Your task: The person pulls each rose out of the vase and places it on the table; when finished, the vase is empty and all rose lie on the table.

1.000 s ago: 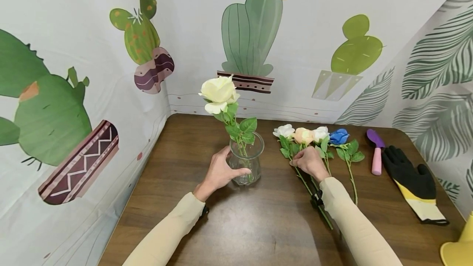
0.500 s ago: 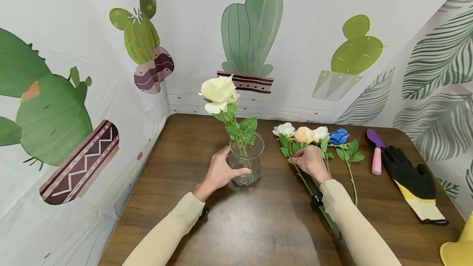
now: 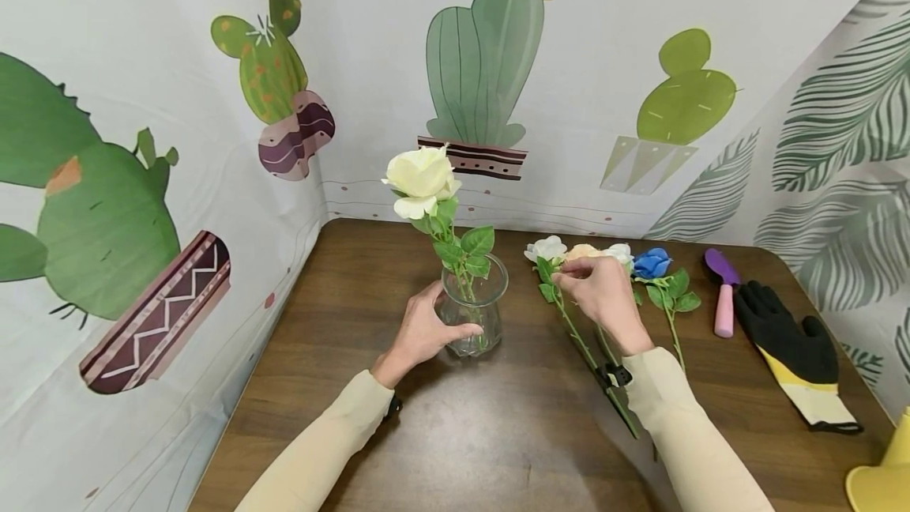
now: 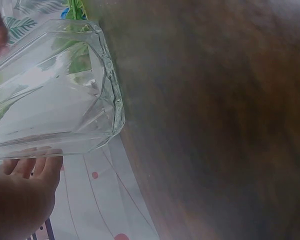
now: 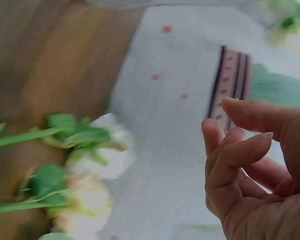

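A purple trowel (image 3: 725,295) with a pink handle lies just beside a black, yellow and white glove (image 3: 795,342) on a brown table (image 3: 298,409), as a yellow object (image 3: 881,487) is cut off at lower right. Behind, a white backdrop (image 3: 370,62) carries printed cacti (image 3: 486,62) in patterned pots (image 3: 472,156) and, at right, striped leaves (image 3: 842,97).

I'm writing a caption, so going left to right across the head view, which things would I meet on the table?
Glass vase, leftmost lying white rose, blue rose, purple-and-pink trowel, black-and-yellow glove, yellow object.
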A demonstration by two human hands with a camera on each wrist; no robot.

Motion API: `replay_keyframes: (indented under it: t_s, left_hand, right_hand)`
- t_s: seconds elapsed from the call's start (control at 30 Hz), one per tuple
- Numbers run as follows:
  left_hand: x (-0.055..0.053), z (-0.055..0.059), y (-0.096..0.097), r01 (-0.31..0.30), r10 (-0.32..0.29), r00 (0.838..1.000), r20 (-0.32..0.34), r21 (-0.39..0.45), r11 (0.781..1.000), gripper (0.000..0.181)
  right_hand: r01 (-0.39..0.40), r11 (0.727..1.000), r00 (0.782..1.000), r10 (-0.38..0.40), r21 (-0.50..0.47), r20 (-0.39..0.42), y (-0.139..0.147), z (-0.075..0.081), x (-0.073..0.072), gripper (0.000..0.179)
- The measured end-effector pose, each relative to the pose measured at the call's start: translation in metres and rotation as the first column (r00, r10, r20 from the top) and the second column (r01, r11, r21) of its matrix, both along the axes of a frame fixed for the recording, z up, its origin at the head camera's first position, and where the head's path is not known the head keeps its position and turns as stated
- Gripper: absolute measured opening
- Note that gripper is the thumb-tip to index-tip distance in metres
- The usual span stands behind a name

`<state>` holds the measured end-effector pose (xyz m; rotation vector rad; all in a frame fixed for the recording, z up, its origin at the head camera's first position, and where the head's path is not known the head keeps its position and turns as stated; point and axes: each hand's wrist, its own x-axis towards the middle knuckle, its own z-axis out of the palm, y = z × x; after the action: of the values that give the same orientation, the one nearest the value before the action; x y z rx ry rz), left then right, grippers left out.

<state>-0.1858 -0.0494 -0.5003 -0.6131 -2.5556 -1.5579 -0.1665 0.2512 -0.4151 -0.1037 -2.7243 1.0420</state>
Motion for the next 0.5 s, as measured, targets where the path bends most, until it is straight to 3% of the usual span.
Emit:
replay_keyframes:
  t_s: [0.27,0.5]
  left_hand:
    - [0.0,0.0,-0.001,0.005,-0.005,1.0,-0.003,0.004,1.0,0.083]
    - [-0.002,0.0,0.0,0.017,-0.017,1.0,0.0,0.005,1.0,0.085]
  right_hand:
    - [-0.032,0.999,0.994,0.03,-0.012,-0.105,-0.029,0.036,0.011,0.02]
    - [-0.114,0.991,0.979,0.1,-0.076,-0.175,-0.055,0.058,0.013,0.019]
